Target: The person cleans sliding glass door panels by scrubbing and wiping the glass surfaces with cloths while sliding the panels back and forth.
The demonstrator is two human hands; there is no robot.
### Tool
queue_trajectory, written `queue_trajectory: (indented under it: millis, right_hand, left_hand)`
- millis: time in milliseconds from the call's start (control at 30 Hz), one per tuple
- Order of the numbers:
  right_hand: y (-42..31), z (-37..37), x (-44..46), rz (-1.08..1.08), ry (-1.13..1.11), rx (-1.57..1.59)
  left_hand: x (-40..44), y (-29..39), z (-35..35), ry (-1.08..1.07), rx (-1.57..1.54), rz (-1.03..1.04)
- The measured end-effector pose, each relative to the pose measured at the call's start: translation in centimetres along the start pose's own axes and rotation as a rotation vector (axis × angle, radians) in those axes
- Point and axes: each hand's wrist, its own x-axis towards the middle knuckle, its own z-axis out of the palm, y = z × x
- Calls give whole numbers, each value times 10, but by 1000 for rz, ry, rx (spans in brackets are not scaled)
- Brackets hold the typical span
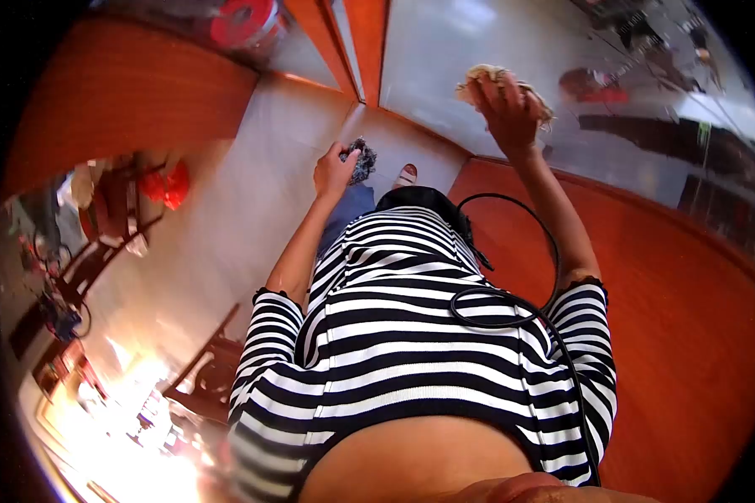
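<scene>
My right hand [509,113] is pressing a crumpled beige cloth [484,72] against a glass panel [432,63] at the upper right. Its fingers are spread over the cloth. Lower and to the left, my left hand [335,173] grips a dark, speckled, bunched-up rag [363,162] in front of my body. That rag hangs above the floor, near my leg, and does not touch the glass.
An orange-brown wooden surface [646,327] lies to my right, below the glass. Another wooden panel [134,80] stands at the upper left. A black cable [554,243] loops by my right arm. Dark chairs [109,235] and a red bag [168,184] are at left.
</scene>
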Motion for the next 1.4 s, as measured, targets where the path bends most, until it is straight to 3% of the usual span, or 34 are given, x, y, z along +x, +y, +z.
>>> queue_trajectory:
  millis: [67, 300, 433, 467, 667, 800, 1400]
  right_hand:
    - [-22, 29, 5, -111, -24, 13]
    - [-56, 89, 48, 9, 38, 213]
    - [-78, 81, 94, 74, -178, 350]
    - [-86, 79, 102, 92, -107, 417]
    - [-100, 40, 137, 111, -253, 352]
    - [-116, 77, 109, 113, -280, 403]
    - [-117, 67, 125, 70, -327, 450]
  left_hand:
    - [-9, 5, 7, 45, -27, -75]
    - [-41, -6, 26, 190, -106, -203]
    - [-51, -51, 23, 258, -198, -220]
    - [-50, -60, 22, 252, -214, -242]
    - [-61, -75, -35, 188, -256, -411]
    - [-44, -82, -11, 211, -241, -312]
    - [-33, -78, 3, 135, -184, -210]
